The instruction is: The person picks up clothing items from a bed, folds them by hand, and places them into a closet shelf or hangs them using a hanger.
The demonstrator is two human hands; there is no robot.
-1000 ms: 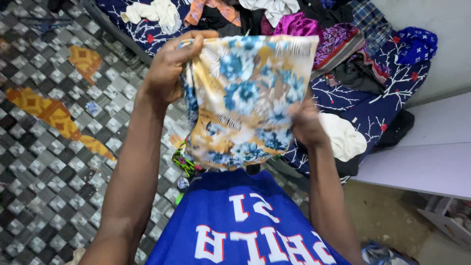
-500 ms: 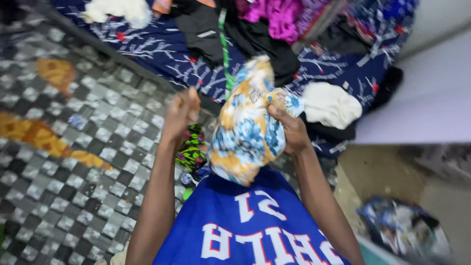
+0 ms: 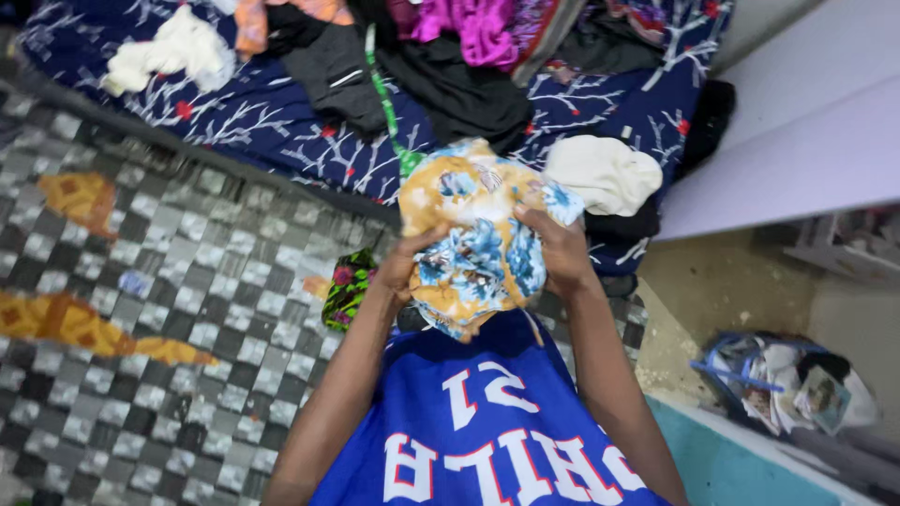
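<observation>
Now left hand (image 3: pixel 405 267) and right hand (image 3: pixel 561 251) clutch soft, bunched floral cloth (image 3: pixel 473 234), fingers gripping crumpled folds.

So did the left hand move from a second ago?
Yes. The left hand came down from the flowery cloth's top corner to its lower left side, nearer the blue shirt, and the cloth is bunched now.

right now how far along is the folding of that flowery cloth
The flowery cloth is bunched into a compact bundle, not spread open. The left hand and right hand grip it on either side, held up above the blue shirt. It has not been set down. A cream cloth, dark clothes and a purple piece lie loose on the navy bedsheet, unfolded.
</observation>
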